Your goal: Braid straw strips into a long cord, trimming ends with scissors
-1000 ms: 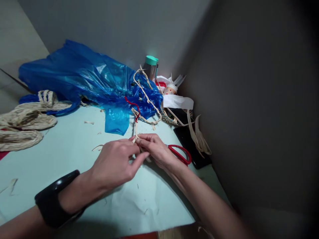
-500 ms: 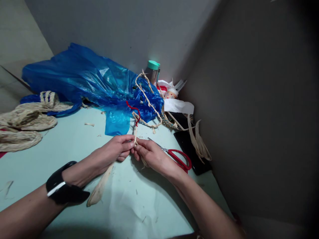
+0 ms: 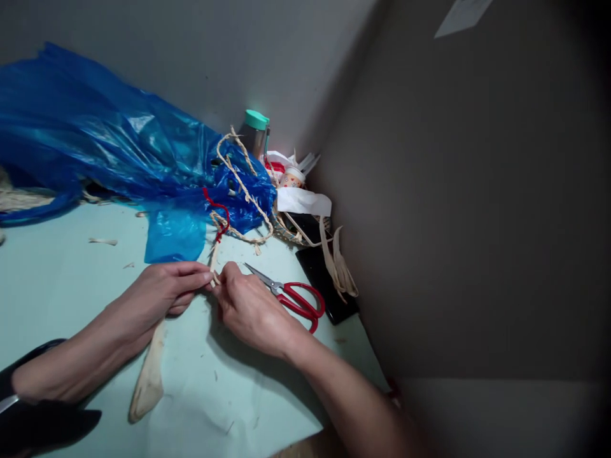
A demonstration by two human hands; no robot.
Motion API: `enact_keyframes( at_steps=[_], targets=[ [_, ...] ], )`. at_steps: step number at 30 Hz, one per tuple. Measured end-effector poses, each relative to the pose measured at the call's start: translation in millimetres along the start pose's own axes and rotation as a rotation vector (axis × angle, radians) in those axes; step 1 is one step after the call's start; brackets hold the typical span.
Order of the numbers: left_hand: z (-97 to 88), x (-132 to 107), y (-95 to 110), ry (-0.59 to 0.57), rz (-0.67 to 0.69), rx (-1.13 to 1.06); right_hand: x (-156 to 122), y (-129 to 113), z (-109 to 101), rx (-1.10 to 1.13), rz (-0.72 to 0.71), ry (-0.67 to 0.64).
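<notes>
A pale braided fibre cord (image 3: 214, 256) runs down from a red string (image 3: 222, 208) to my fingers. My left hand (image 3: 169, 286) pinches the cord's near end between thumb and forefinger. Close beside it, my right hand (image 3: 245, 305) has its fingers closed on the strands at the same spot; its fingertips are partly hidden. A loose tail of flat fibre (image 3: 149, 378) hangs below my left hand onto the pale green tabletop (image 3: 191, 407). Red-handled scissors (image 3: 298, 302) lie just right of my right hand, blades pointing up and left.
A crumpled blue plastic bag (image 3: 128, 140) spreads across the back left. Behind the cord stand a bottle with a green lid (image 3: 255, 130) and a paper cup (image 3: 292, 178). A black flat object (image 3: 329, 292) with fibre strips (image 3: 341, 273) lies by the right wall.
The view has swung to the right, so everything sits further left. My right hand has turned, its back now more upward, with its fingers curled at the cord. My left hand keeps its pinch.
</notes>
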State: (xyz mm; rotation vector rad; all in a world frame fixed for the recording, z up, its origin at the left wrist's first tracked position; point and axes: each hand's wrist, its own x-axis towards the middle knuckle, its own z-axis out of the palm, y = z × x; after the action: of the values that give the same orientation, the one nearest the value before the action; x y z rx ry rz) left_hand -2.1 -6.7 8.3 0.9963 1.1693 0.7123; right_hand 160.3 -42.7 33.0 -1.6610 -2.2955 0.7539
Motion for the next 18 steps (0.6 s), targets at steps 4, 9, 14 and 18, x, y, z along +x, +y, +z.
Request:
enact_keyframes(
  at_steps=[4,9,14,18],
  targets=[
    [1.4,-1.9,1.3,0.031,0.006,0.031,-1.1,-0.3,-1.8,-0.05,0.009,-0.002],
    [2.1,-2.0,1.5,0.047,0.009,0.044,-0.1,0.6,-11.2,-0.051,0.021,-0.007],
    [2.0,-1.0,0.6,0.073,0.01,0.04,-4.9,35.4,-56.7,-0.178,0.242,0.406],
    [2.5,-1.1,1.6,0.06,-0.016,0.005,-10.9,75.0,-82.2,-0.498,0.53,0.604]
  ],
)
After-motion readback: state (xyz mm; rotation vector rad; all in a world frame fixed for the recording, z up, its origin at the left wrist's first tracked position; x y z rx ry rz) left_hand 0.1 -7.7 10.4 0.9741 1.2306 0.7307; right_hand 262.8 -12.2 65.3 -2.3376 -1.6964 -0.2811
